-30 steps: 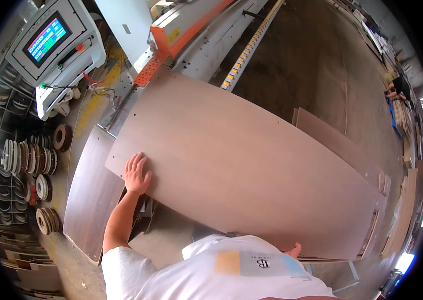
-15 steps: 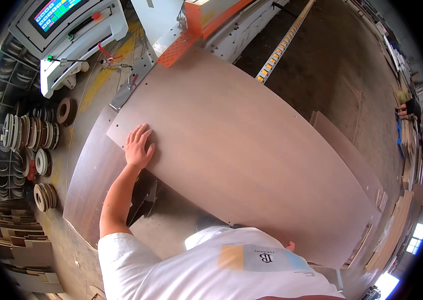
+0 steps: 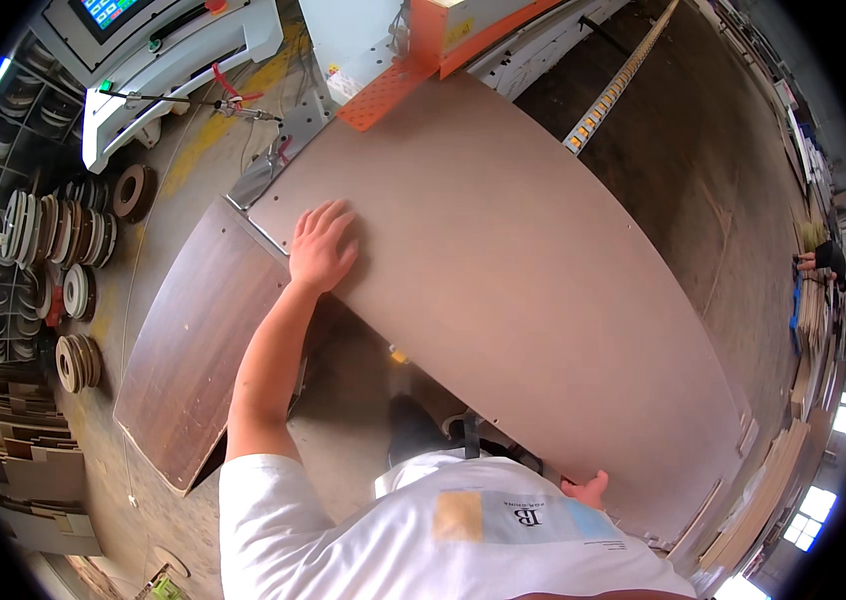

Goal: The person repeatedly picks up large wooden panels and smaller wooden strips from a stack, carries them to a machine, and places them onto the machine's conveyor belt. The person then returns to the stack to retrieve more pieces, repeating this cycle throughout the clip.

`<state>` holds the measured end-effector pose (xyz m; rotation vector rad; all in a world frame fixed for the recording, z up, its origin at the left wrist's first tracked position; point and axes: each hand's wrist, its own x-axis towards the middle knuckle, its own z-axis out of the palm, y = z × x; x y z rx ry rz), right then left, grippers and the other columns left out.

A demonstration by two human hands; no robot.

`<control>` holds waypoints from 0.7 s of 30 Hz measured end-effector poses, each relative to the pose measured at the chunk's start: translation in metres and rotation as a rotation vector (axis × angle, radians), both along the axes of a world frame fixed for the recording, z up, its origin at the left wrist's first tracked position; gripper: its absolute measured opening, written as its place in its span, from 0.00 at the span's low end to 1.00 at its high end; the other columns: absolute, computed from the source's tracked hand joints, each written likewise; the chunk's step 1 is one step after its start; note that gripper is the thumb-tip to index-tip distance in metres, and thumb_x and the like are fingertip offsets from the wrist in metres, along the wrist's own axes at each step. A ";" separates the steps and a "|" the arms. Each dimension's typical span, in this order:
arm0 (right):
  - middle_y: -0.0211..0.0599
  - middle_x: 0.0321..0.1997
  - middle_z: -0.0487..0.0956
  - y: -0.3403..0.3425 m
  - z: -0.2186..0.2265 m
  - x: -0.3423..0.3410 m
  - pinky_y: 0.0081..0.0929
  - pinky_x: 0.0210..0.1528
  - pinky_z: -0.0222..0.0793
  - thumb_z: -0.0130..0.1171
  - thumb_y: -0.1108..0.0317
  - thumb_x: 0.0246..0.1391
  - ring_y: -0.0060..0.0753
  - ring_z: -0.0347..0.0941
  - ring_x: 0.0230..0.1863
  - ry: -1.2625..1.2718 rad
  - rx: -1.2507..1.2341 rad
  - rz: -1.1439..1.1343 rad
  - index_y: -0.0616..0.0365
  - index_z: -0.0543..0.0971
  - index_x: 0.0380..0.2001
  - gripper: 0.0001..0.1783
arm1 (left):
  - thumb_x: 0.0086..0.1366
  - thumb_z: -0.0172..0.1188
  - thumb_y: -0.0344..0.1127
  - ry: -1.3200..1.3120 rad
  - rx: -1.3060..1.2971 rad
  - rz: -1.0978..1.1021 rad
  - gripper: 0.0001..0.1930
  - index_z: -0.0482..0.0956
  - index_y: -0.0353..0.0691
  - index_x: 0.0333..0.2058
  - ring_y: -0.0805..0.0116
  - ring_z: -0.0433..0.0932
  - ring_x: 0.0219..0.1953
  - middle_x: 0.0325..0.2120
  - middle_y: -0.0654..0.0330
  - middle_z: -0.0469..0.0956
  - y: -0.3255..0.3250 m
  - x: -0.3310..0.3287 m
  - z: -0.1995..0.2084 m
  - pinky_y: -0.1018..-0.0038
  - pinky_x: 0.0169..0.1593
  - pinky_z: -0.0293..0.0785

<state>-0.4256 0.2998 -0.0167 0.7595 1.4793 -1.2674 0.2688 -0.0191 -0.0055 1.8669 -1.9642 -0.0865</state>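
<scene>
A large, pale brown wooden panel [image 3: 513, 270] with small holes along its edges stretches from the machine down to my front. My left hand [image 3: 323, 247] lies flat on its near left part, fingers extended. At the panel's near edge, by my shirt, my right hand [image 3: 588, 489] grips the board. Its thumb shows on top, while most of its fingers are hidden. The panel's far end reaches the orange perforated plate [image 3: 388, 93] of the machine.
A darker wood panel stack [image 3: 198, 335] stands at left. Behind it are edge-banding rolls [image 3: 58, 228] on the floor. The control console [image 3: 178, 75] with its screen is at upper left. A roller rail [image 3: 623, 80] runs off at upper right. Board stacks [image 3: 758, 500] line the right.
The large panel has shifted away toward the machine and slightly right. My left hand has moved the same way with it, and more of my right hand shows at the near edge.
</scene>
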 end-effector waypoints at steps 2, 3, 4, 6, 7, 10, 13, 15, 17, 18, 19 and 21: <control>0.33 0.60 0.77 -0.036 -0.006 0.000 0.45 0.51 0.77 0.49 0.45 0.60 0.40 0.75 0.57 0.053 0.031 -0.012 0.50 0.74 0.58 0.29 | 0.62 0.61 0.43 -0.012 0.004 0.023 0.26 0.75 0.48 0.59 0.58 0.62 0.71 0.67 0.61 0.69 -0.009 -0.001 -0.001 0.56 0.75 0.52; 0.32 0.60 0.77 -0.050 -0.012 -0.002 0.44 0.51 0.78 0.48 0.44 0.61 0.40 0.74 0.58 0.085 0.020 -0.004 0.50 0.74 0.59 0.29 | 0.62 0.61 0.44 -0.016 0.004 0.036 0.26 0.75 0.48 0.59 0.58 0.62 0.71 0.67 0.61 0.69 -0.012 -0.001 -0.001 0.57 0.75 0.52; 0.32 0.61 0.77 -0.064 -0.019 -0.004 0.44 0.51 0.78 0.47 0.44 0.62 0.40 0.74 0.59 0.117 0.006 -0.001 0.49 0.74 0.59 0.29 | 0.62 0.61 0.44 -0.020 0.002 0.044 0.26 0.75 0.48 0.59 0.58 0.62 0.71 0.67 0.61 0.69 -0.018 -0.002 -0.002 0.57 0.75 0.52; 0.31 0.60 0.77 -0.087 -0.028 -0.004 0.40 0.50 0.78 0.49 0.45 0.61 0.37 0.74 0.58 0.174 0.061 0.020 0.48 0.75 0.58 0.28 | 0.62 0.61 0.44 -0.037 -0.016 0.045 0.25 0.76 0.48 0.59 0.57 0.63 0.71 0.67 0.61 0.69 -0.034 -0.008 -0.003 0.57 0.75 0.53; 0.31 0.59 0.77 -0.091 -0.034 -0.005 0.40 0.50 0.78 0.50 0.45 0.61 0.38 0.74 0.58 0.169 0.004 0.028 0.47 0.75 0.58 0.28 | 0.63 0.61 0.44 -0.042 -0.026 0.047 0.25 0.76 0.47 0.58 0.57 0.63 0.71 0.66 0.61 0.70 -0.046 -0.012 -0.002 0.57 0.74 0.54; 0.30 0.57 0.78 -0.095 -0.057 -0.031 0.41 0.53 0.76 0.56 0.42 0.58 0.38 0.75 0.55 0.144 -0.043 0.042 0.47 0.74 0.58 0.30 | 0.63 0.61 0.42 -0.016 -0.071 0.027 0.23 0.78 0.47 0.56 0.56 0.65 0.69 0.64 0.60 0.72 -0.074 -0.025 -0.009 0.57 0.72 0.57; 0.34 0.52 0.79 -0.100 -0.047 -0.023 0.40 0.51 0.77 0.58 0.44 0.61 0.37 0.77 0.49 0.240 -0.001 0.262 0.52 0.74 0.57 0.29 | 0.62 0.61 0.42 0.001 -0.148 0.002 0.20 0.79 0.47 0.53 0.56 0.67 0.67 0.62 0.61 0.74 -0.103 -0.037 -0.017 0.58 0.70 0.60; 0.38 0.48 0.81 -0.091 -0.029 -0.005 0.36 0.48 0.79 0.58 0.50 0.64 0.34 0.80 0.45 0.311 -0.053 0.597 0.55 0.74 0.55 0.25 | 0.63 0.60 0.41 0.026 -0.133 0.023 0.19 0.80 0.47 0.52 0.56 0.68 0.66 0.61 0.62 0.75 -0.121 -0.049 -0.024 0.59 0.70 0.61; 0.40 0.46 0.83 -0.087 0.004 0.054 0.31 0.45 0.79 0.59 0.58 0.66 0.32 0.82 0.42 0.416 -0.164 0.902 0.57 0.75 0.52 0.18 | 0.63 0.59 0.40 0.040 -0.112 0.031 0.18 0.79 0.47 0.52 0.55 0.68 0.66 0.61 0.61 0.76 -0.141 -0.052 -0.030 0.59 0.69 0.61; 0.40 0.45 0.84 -0.078 0.009 0.075 0.29 0.44 0.79 0.58 0.62 0.67 0.30 0.83 0.42 0.412 -0.233 1.021 0.57 0.76 0.51 0.14 | 0.64 0.59 0.40 0.038 -0.081 0.033 0.18 0.79 0.46 0.53 0.55 0.68 0.66 0.61 0.61 0.76 -0.148 -0.051 -0.038 0.59 0.69 0.62; 0.41 0.47 0.85 -0.065 0.014 0.095 0.28 0.49 0.79 0.59 0.64 0.68 0.30 0.83 0.45 0.461 -0.348 1.269 0.59 0.77 0.51 0.13 | 0.64 0.58 0.40 0.035 -0.048 0.032 0.19 0.79 0.46 0.53 0.55 0.68 0.66 0.61 0.61 0.76 -0.152 -0.058 -0.046 0.59 0.69 0.62; 0.38 0.47 0.85 -0.033 0.027 0.140 0.28 0.57 0.75 0.63 0.65 0.66 0.28 0.81 0.53 0.523 -0.367 1.475 0.61 0.77 0.53 0.16 | 0.65 0.58 0.39 -0.005 -0.207 -0.033 0.19 0.78 0.45 0.54 0.54 0.68 0.66 0.61 0.59 0.75 -0.143 -0.082 -0.058 0.58 0.69 0.62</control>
